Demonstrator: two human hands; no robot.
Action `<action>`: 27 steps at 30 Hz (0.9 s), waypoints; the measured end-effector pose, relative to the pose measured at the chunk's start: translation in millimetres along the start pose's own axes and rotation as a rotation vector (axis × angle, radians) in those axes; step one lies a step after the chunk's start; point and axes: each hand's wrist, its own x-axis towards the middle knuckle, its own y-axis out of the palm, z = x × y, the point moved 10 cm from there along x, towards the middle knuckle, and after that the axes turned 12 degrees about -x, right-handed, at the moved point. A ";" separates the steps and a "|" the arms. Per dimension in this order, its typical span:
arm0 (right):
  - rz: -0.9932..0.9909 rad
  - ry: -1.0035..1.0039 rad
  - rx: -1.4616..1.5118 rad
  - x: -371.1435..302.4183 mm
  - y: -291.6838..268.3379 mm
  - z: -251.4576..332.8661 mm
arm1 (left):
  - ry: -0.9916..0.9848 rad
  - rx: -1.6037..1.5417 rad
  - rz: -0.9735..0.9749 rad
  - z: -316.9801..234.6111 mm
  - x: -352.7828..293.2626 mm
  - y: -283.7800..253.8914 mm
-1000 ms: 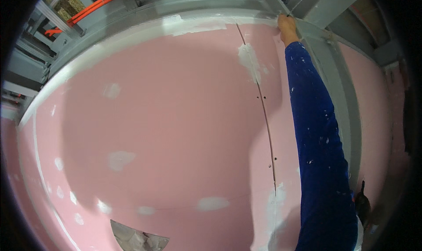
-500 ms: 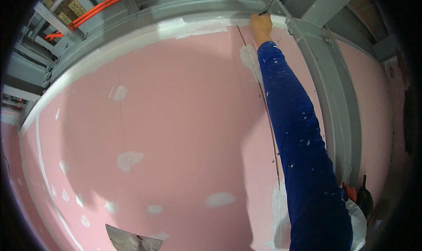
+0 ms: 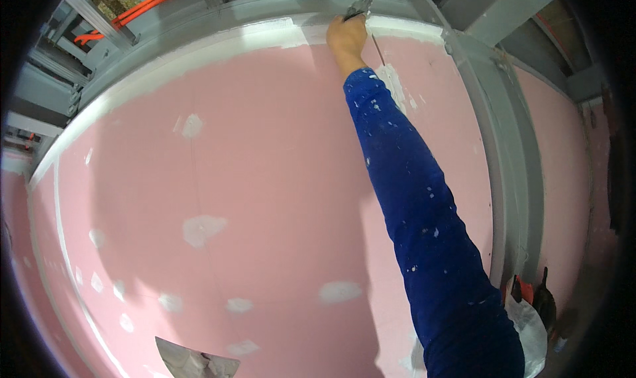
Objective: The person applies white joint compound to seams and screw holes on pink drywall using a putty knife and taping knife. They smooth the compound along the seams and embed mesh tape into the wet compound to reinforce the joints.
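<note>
My right arm, in a blue sleeve flecked with white, reaches up to the top of a pink wall board (image 3: 278, 159). My right hand (image 3: 346, 41) is closed around the handle of a putty knife (image 3: 364, 4), whose blade tilts up and to the right near the grey metal beam. Beside the hand runs a white band of joint compound (image 3: 265, 36) along the board's top edge. At the lower edge, left of the middle, shows a wide metal blade (image 3: 192, 363) with pale compound on it. What holds that blade is out of the picture, and so is my left hand.
A grey steel column (image 3: 513, 159) stands to the right, with a whitish plastic bag (image 3: 528, 325) low beside it. Orange conduit (image 3: 149, 8) runs past metal framing at the upper left. A dark vertical seam and several white filled patches mark the board.
My right hand and the putty knife have moved left along the top edge, from the corner by the column to the left of the seam. The wide blade has stayed nearly in place.
</note>
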 end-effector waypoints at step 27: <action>0.519 -0.703 -0.494 89.1 -58.7 18.7 | -0.097 -0.117 0.074 51.5 19.6 3.5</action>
